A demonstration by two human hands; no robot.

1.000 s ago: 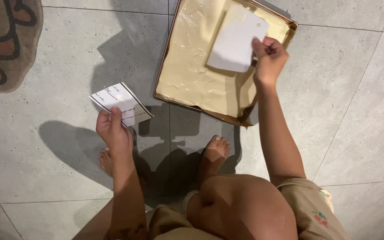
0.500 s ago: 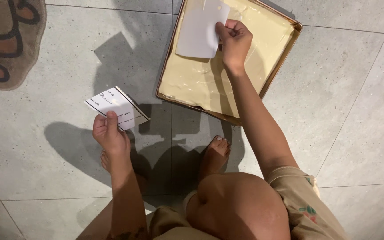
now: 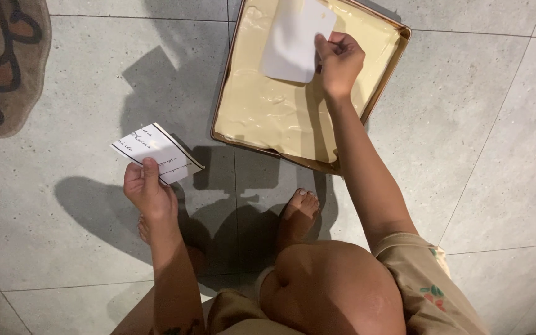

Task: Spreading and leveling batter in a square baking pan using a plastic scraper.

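Observation:
My right hand [image 3: 339, 61] grips a white flat scraper [image 3: 296, 40] and holds it over the pale cream batter [image 3: 280, 108] spread in a rectangular copper-coloured baking tray [image 3: 387, 74] on the tiled floor. My left hand [image 3: 149, 189] holds a small white card [image 3: 156, 152] with dark writing and a black edge, out to the left of the tray, above the floor. I am crouched, with my knee [image 3: 336, 288] and my bare foot [image 3: 298, 211] just below the tray.
Grey floor tiles [image 3: 69, 74] surround the tray. A brown rug with dark curved lines [image 3: 4, 62] lies at the upper left. My shadow falls across the floor between the card and the tray.
My right hand has swept the scraper across the batter, leftwards and then back slightly, towards the tray's far end. The left hand still holds the card in much the same place.

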